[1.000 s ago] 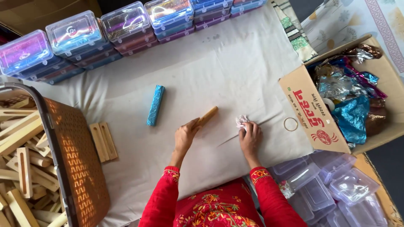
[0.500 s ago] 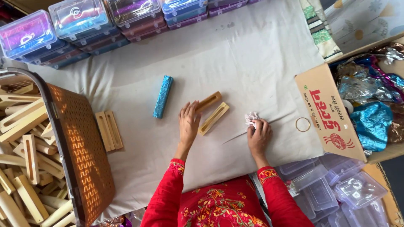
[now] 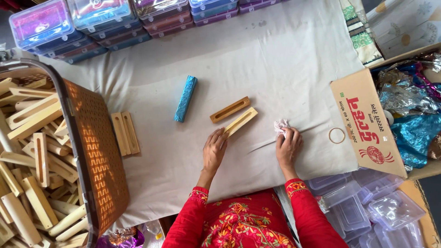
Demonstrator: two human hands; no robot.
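Wooden slotted block (image 3: 240, 121) just ahead of my left hand (image 3: 214, 149), fingertips touching its near end, long axis slanting up-right | right hand (image 3: 288, 146) farther off, pinching crumpled tissue (image 3: 280, 125) | both on cloth-covered counter (image 3: 285, 69)

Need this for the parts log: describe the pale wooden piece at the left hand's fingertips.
The pale wooden piece is a long, narrow bar of light, unfinished-looking wood. It lies flat and diagonal on the white cloth, parallel to a darker slotted wooden piece and just apart from it. The left hand touches its lower end with the fingertips.
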